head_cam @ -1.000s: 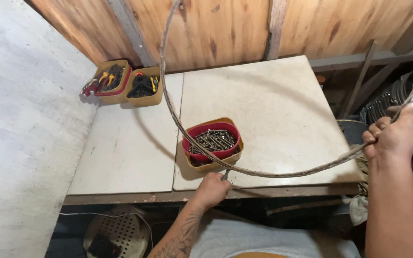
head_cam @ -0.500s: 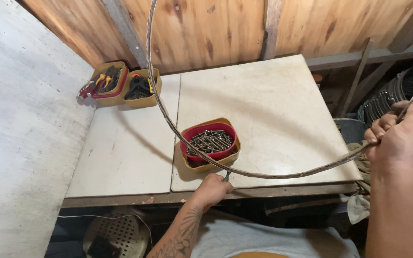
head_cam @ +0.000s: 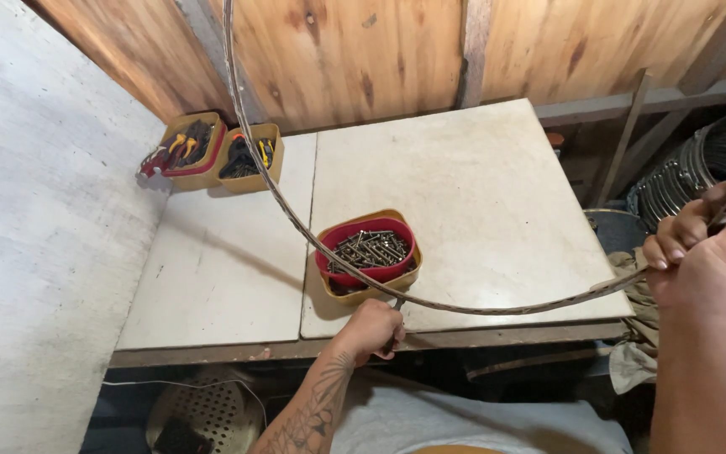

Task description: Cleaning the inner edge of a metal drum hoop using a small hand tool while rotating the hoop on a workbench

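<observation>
- Head view, looking down on the bench: I see my right hand [head_cam: 707, 261] at the right edge of the frame, fingers curled tight around a long, thin metal strip [head_cam: 296, 223], a firm fist with no gap showing.
- The strip runs from that fist, dips low across the front of the tabletop [head_cam: 481, 193], then sweeps up on the left in a wide arc and leaves the top of the frame in front of the wooden wall [head_cam: 355, 59].
- My left hand [head_cam: 373, 328] sits at the front edge of the bench, just below the lowest part of the arc. Its fingers are folded around something small and dark; I cannot tell what it is, nor whether the hand touches the strip.
- Just behind the left hand stands a red tub of screws [head_cam: 367, 250], nested in a tan tray [head_cam: 371, 290]; the strip passes in front of it and beside its left edge.
- Far back left, two tan tool trays [head_cam: 216, 151] sit side by side against the wall, holding hand tools with red and yellow handles.
- On the right, beyond the bench, a stack of metal hoops [head_cam: 699, 164] leans, well apart from the tub.
- Grey concrete wall [head_cam: 35, 210] fills the left side.
</observation>
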